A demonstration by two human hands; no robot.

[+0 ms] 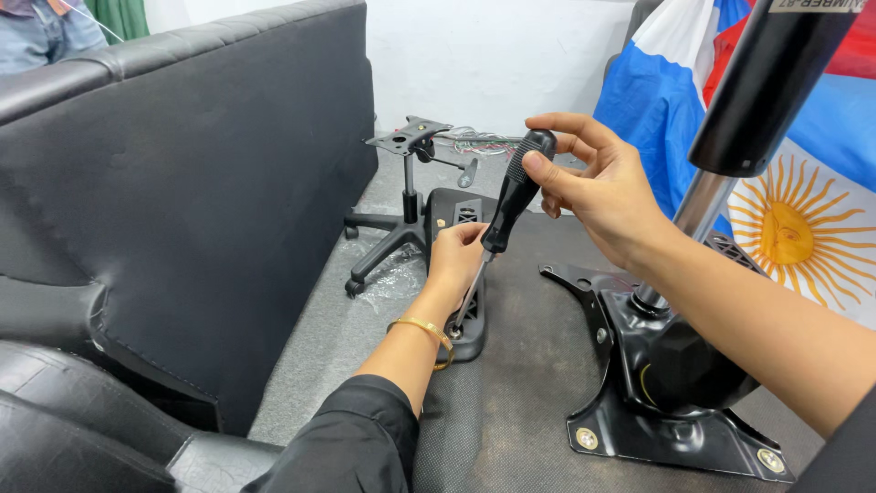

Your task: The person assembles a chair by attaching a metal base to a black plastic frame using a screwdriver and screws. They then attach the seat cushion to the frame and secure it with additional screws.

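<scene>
We seem to be in a furniture workshop: a wheeled chair base (388, 239) stands loose on the floor beside upholstered black chair backs (201, 183).

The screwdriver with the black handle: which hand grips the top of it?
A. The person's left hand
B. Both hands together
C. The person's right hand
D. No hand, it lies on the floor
C: the right hand pinches the top of the screwdriver handle, while the left hand rests lower down by its shaft on the black armrest bracket.
</scene>
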